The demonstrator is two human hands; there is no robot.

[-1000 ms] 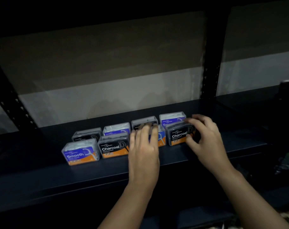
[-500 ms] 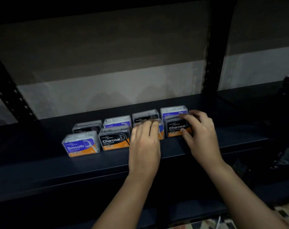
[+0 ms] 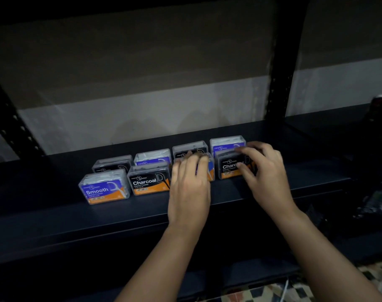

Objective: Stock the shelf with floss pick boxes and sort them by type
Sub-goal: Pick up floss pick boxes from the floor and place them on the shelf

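Two rows of clear floss pick boxes stand on the dark shelf [image 3: 98, 219]. The front row starts at the left with a blue Smooth box [image 3: 104, 188] and a black Charcoal box [image 3: 149, 180]. My left hand [image 3: 189, 188] lies over the third front box, a blue one [image 3: 210, 168], with fingers curled on its top. My right hand [image 3: 264, 173] grips the fourth front box, a Charcoal one [image 3: 229, 166], thumb on its front and fingers on its top. Behind stand a black box [image 3: 112, 164], a blue box [image 3: 153, 156], a black box [image 3: 189, 148] and a blue box [image 3: 226, 143].
A black perforated upright [image 3: 279, 73] rises right of the boxes and another [image 3: 11, 127] stands at the far left. A grey wall backs the shelf. Dark items [image 3: 377, 203] sit at the right edge. Patterned floor [image 3: 371, 273] shows at the lower right.
Both hands have stayed on the two right front boxes and nudged them back against the rear row. My right fingers now cover part of the Charcoal label.
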